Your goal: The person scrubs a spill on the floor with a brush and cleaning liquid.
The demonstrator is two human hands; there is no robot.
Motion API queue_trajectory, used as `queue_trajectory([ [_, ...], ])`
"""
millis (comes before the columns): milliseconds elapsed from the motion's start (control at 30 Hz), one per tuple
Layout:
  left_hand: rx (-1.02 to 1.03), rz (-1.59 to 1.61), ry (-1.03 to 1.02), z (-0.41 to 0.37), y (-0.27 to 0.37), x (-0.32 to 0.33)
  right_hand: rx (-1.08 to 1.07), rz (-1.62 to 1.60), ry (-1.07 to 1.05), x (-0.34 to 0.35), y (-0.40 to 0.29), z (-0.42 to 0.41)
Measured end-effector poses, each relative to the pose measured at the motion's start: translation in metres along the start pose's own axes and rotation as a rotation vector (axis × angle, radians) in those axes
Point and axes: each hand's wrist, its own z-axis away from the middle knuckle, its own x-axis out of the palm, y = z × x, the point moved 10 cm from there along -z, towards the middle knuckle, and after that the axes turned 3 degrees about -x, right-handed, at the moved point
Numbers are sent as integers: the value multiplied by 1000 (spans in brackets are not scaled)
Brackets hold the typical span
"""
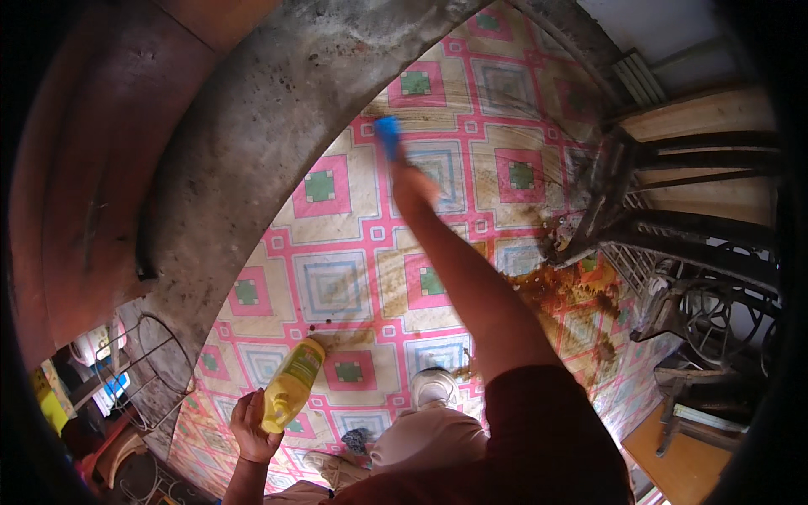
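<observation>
In my left hand (252, 426) is a yellow plastic bottle (295, 382) with a green label, tilted over the patterned floor covering (334, 284). My right hand (413, 187) is stretched far forward, gripping a blue brush-like tool (387, 134); motion blur hides its exact shape. The tool is at the floor, near the edge of a bare concrete strip (252, 126). Streaky brown smears run across the floor around it. A dark fibrous pad or scrap (356, 440) lies by my shoes.
To the right stands dark wooden furniture (606, 189), with a metal spoked wheel (707, 322) beyond it. Thick brown liquid (562, 297) pools near its foot. A reddish-brown wooden panel (95, 189) borders the left. At lower left are a wire rack (145, 372) and assorted household items.
</observation>
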Motion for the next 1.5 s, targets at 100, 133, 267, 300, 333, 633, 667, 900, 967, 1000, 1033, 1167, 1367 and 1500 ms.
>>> queue_trajectory([
  [100, -18, 3, 15, 3, -2, 0, -137, 17, -201, -31, -76, 22],
  [133, -15, 9, 16, 3, -2, 0, -1, -6, -133, -39, -28, 15],
  [267, -59, 47, 25, 7, -9, 2, 561, -130, 205, -106, 186, 41],
  [300, -85, 89, 46, 10, -9, 0, 497, -129, 183, -137, 197, 54],
  [333, -107, 134, 63, 13, -10, 0, 436, -126, 164, -171, 210, 69],
  [633, -14, 82, 13, 1, 2, -2, 227, 72, -11, -23, 65, 85],
  [667, -13, 69, 17, 0, 3, -3, -37, 224, 15, -14, 6, 89],
  [900, -7, 80, 42, 1, 1, -5, 264, -345, 260, -77, 184, 103],
  [967, -56, 93, 51, 10, -6, -7, 331, -49, 272, -153, 194, 107],
  [1000, -47, 121, 40, 8, -6, -4, 423, -13, 406, -179, 226, 117],
  [1033, -54, 150, 31, 7, -7, 0, 512, 26, 543, -195, 257, 127],
  [1167, -95, 194, -7, 10, -11, 3, 746, -157, 650, -166, 204, 154],
  [1367, -80, 176, -56, 4, -5, 5, 956, -513, 852, -139, 307, 151],
  [1500, -97, 132, -19, 4, -7, 4, 591, 967, -318, -175, 265, 56],
])
